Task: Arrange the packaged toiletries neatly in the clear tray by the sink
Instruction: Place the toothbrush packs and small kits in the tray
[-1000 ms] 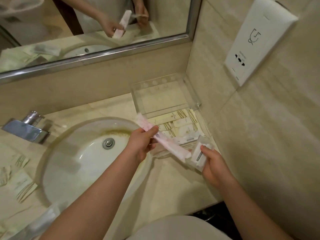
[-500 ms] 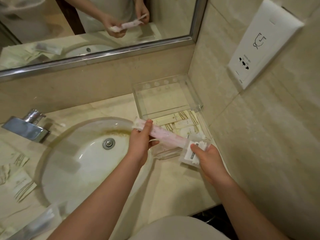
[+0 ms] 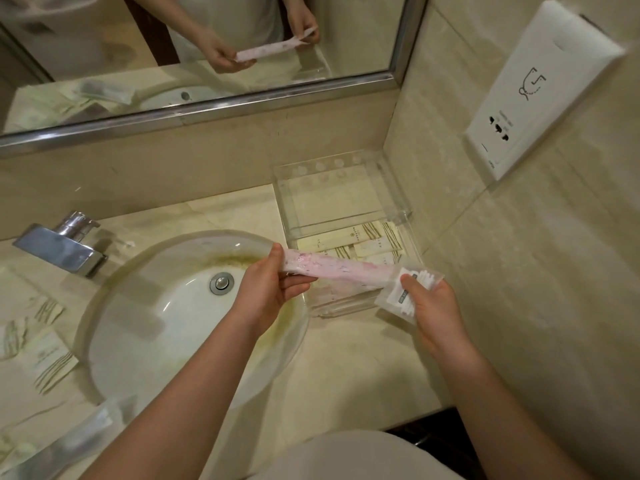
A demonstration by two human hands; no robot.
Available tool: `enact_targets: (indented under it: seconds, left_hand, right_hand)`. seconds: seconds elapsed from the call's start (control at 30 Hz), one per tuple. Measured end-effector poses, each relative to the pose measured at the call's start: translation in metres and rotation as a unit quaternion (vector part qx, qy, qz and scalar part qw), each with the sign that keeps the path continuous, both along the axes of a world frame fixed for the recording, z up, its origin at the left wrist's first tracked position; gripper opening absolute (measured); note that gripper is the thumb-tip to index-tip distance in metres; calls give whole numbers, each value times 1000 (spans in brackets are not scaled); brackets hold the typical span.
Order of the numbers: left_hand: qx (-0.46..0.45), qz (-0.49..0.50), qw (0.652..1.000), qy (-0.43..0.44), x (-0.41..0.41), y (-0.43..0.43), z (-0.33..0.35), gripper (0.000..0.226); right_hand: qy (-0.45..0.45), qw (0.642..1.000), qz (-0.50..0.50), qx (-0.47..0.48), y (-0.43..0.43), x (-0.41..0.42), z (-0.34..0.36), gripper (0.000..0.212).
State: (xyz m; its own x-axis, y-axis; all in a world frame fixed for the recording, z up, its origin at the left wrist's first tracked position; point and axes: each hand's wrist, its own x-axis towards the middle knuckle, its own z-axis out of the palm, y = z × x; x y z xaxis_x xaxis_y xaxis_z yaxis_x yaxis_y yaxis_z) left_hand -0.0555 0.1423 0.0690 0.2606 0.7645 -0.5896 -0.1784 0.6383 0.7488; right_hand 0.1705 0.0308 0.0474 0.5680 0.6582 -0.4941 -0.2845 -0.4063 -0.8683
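Presently, the task stood partly done. The clear tray [image 3: 398, 206] sat right of centre in the frame, in the corner where the counter [image 3: 346, 362] met the walls, just beside the sink [image 3: 156, 313]. Several cream sachets [image 3: 349, 237] lay flat in its nearer compartment, in rough rows; as far as could be seen, none lay in the farther compartment. The left hand [image 3: 273, 289], at mid-frame, had its fingers curled round the left end of a long pink packet [image 3: 332, 270], thumb lying on top. The packet was held level above the tray's near edge and had not yet been set down. The right hand [image 3: 433, 306], lower right of the tray, gripped a small clear packet [image 3: 403, 294] with white contents, the thumb pressed on its face. The pink packet's right end reached this small packet; whether the right fingers also pinched it could not be settled from the direct view, though the reflection in the mirror [image 3: 207, 46] at the top of the frame suggested both hands held it. Still outstanding: loose sachets [image 3: 45, 362] lay scattered on the counter at the left edge of the frame, and a clear-wrapped item [image 3: 69, 441] lay at lower left, all well apart from the tray, beyond the tap [image 3: 62, 244] and the basin. In my judgement, less than half of the work was complete: the two held packets awaited placing, and the left-side items awaited collection.
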Motion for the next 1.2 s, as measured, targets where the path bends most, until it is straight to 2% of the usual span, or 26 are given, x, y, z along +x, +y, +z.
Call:
enact_targets:
  seconds: [0.1, 0.2, 0.23, 0.43, 0.53, 0.73, 0.83, 1.0, 1.2]
  left_hand:
    - [-2, -16, 1000, -6, -2, -1, 0, 49]
    - [26, -48, 998, 40, -3, -1, -3, 18]
    - [25, -45, 997, 53, -2, -1, -5, 15]
    - [-61, 80, 994, 28, -2, 12, -13, 16]
    - [-68, 118, 990, 24, -2, 22, -17, 19]
    - [-80, 86, 992, 37, 18, 30, -20, 8]
    - [-92, 57, 993, 39, 34, 27, -26, 11]
    - [-103, 34, 993, 47, 52, 23, -33, 33]
    - [-93, 17, 994, 59, 52, 24, -36, 28]
  right_hand:
    - [-6, 1000, -4, 1, -1, 1, 0, 16]
    - [-2, 1000, -18, 4, -2, 2, 0, 10]
    - [3, 1000, -26, 5, -2, 2, -2, 8]
    - [29, 993, -118, -2, -6, 11, -12, 8]
    - [53, 985, -165, -11, -13, 17, -18, 12]
    - [102, 978, -176, -46, -19, 14, -29, 33]
    - [105, 976, -181, -58, -18, 13, -32, 31]
    - [107, 977, -175, -56, -18, 16, -31, 28]
    - [113, 976, -182, -36, -16, 18, -29, 27]
